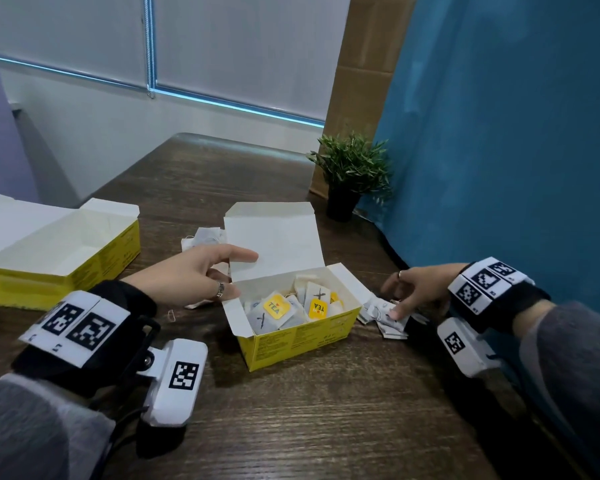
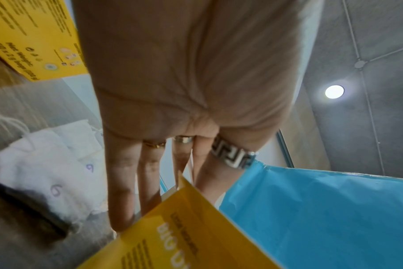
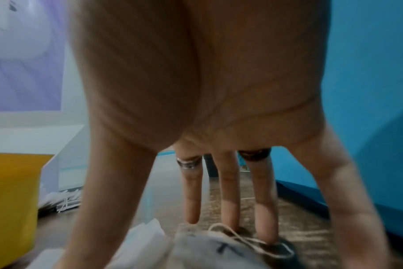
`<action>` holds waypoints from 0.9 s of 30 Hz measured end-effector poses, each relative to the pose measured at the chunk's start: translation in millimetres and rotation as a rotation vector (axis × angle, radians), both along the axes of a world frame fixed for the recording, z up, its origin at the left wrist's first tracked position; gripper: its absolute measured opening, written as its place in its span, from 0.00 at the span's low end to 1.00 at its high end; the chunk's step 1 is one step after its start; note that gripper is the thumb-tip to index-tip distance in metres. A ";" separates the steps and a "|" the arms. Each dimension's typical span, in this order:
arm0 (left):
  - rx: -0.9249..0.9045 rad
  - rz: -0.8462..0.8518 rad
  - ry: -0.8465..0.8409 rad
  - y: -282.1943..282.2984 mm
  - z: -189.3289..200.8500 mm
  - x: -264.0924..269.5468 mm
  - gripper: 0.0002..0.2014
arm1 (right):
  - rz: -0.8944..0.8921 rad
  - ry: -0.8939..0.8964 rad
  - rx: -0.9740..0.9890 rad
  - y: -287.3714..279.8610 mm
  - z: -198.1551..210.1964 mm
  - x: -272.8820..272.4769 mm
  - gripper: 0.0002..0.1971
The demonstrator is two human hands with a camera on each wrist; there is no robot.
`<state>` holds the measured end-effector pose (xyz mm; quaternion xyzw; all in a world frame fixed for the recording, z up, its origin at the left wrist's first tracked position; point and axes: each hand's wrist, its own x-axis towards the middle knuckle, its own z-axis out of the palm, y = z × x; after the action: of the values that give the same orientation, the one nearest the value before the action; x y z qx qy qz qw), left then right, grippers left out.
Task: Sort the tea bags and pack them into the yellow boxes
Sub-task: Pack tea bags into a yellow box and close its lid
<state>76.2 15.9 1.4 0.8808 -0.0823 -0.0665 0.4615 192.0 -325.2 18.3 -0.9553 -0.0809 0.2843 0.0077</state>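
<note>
An open yellow box (image 1: pixel 293 336) stands mid-table with several tea bags (image 1: pixel 284 308) inside, some showing yellow TEA tags. My left hand (image 1: pixel 222 271) is at the box's left side, fingers straight, touching the lid and side flap (image 2: pixel 184 236); the left hand (image 2: pixel 150 182) holds nothing. My right hand (image 1: pixel 404 296) is spread over a loose pile of tea bags (image 1: pixel 383 315) right of the box, fingertips (image 3: pixel 228 216) resting on a stringed bag (image 3: pixel 207 249). A second open yellow box (image 1: pixel 84 268) sits empty at the left. More bags (image 1: pixel 203 237) lie behind my left hand.
A small potted plant (image 1: pixel 350 174) stands at the back right beside a blue sheet (image 1: pixel 499 150) hanging along the table's right edge. The dark wooden table (image 1: pixel 326 410) runs bare towards me. A cardboard panel (image 1: pixel 368 64) leans behind the plant.
</note>
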 end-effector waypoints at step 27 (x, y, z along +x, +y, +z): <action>0.009 0.021 0.024 6.8 -3.4 -1.4 0.25 | 0.272 -0.360 0.542 32.4 76.6 -35.6 0.10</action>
<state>74.7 22.7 -2.0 0.8830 -0.0673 -0.0727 0.4589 156.4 -292.8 94.9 -0.9338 -0.2799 0.0781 0.2086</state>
